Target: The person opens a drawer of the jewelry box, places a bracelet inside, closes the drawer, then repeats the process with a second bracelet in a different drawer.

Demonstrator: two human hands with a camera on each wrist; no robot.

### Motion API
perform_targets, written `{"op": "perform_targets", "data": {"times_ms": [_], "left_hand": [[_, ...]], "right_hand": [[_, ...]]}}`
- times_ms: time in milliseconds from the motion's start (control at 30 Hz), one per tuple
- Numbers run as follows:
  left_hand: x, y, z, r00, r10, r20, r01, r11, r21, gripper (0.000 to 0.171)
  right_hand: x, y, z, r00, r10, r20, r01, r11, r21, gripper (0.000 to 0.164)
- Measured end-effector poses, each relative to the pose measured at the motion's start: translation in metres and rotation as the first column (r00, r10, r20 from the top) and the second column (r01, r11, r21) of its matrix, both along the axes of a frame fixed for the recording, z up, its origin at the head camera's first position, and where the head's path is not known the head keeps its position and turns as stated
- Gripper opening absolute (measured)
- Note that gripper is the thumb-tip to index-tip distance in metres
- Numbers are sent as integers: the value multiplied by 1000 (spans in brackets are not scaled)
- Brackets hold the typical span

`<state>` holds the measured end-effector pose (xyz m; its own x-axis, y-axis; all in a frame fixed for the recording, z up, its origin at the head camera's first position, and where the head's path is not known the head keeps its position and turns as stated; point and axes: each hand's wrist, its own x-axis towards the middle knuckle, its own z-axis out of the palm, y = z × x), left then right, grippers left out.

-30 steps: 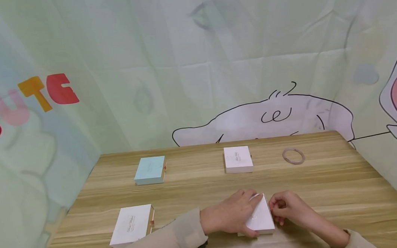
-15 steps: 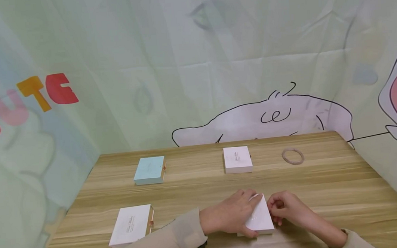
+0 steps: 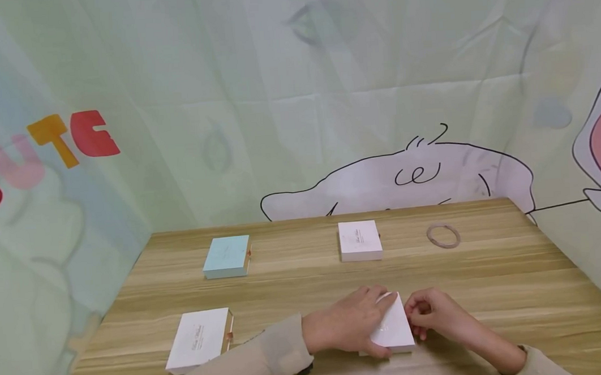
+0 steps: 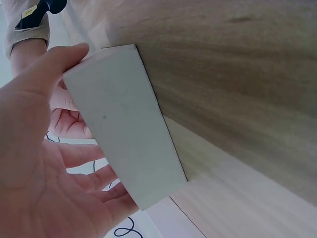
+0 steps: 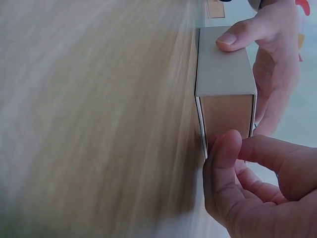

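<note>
White box (image 3: 393, 327) lies flat on the wood-grain table (image 3: 295, 284), and it is between the two hands. The left hand (image 3: 345, 324) grips it from above: the thumb presses on the near end, and the other fingers reach to the far end. The right hand (image 3: 437, 312) has its fingers curled in, and they pinch at the tan side face (image 5: 227, 115) of the box (if a small tab is caught there, I cannot tell, because the fingertips cover this place).

Compared with the head views of the last second, almost nothing is different; both hands and all the boxes stay at the same places. From this I judge that the left hand steadies the box while the right fingers work on their hold.

As for the pose, the left forearm crosses from the lower left, with the back of the hand upward; the right forearm enters from the lower right.

Farther out, a second white box (image 3: 198, 337) lies at the left, partly hidden by the left sleeve (image 3: 268, 356). At the back there are a light-blue box (image 3: 227, 253), a third white box (image 3: 360, 241) and a greyish ring (image 3: 431, 242). Behind the table hangs a cartoon-printed cloth (image 3: 218, 180).
</note>
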<state>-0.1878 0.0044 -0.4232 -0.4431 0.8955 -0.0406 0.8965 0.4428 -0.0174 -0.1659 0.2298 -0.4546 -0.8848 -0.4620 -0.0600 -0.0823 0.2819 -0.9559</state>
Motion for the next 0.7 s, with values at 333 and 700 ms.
{"op": "perform_targets", "data": {"times_ms": [333, 700], "left_hand": [[-1, 0, 5, 998, 12, 56, -13, 1000, 11, 100], [-8, 1, 10, 992, 31, 123, -37, 998, 49, 86]], "right_hand": [[0, 4, 2, 1000, 7, 28, -7, 1000, -4, 10], [-2, 9, 3, 999, -16, 34, 17, 1000, -15, 13]]}}
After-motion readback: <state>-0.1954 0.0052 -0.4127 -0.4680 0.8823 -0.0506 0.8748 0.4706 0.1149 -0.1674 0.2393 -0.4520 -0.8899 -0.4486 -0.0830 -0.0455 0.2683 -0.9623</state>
